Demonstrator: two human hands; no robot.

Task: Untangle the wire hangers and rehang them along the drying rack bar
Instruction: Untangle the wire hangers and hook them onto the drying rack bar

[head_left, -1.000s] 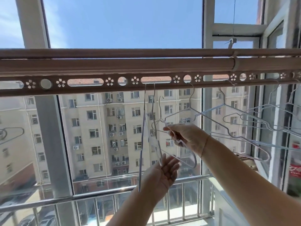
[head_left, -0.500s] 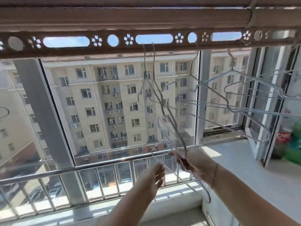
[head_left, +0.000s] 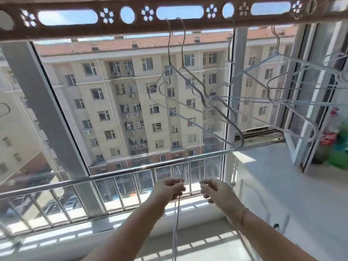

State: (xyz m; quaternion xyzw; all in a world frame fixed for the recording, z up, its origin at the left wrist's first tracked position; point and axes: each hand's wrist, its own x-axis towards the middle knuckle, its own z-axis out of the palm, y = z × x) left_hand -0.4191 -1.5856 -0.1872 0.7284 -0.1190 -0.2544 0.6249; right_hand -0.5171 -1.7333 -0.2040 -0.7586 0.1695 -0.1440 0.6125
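The brown perforated drying rack bar (head_left: 173,25) runs across the top of the view. Several wire hangers (head_left: 207,97) hang from its slots and holes, and their frames cross in a tangle. More of them spread out to the right (head_left: 301,87). Low in the view, my left hand (head_left: 167,189) grips one loose wire hanger (head_left: 177,219). I see it edge-on, hook upward, below and apart from the tangle. My right hand (head_left: 216,193) is beside it with curled fingers that seem to pinch the same hanger. A thin wire shows under that wrist.
A steel railing (head_left: 113,176) crosses in front of the glass at hand height. A grey window post (head_left: 47,110) stands at the left. At the right an open window sash (head_left: 301,147) juts inward, with a red-labelled bottle (head_left: 328,137) and green items on the sill.
Both hands have come down from the tangle to railing height, bringing one hanger free of it. My left hand, open before, now grips that hanger. The camera tilted downward.
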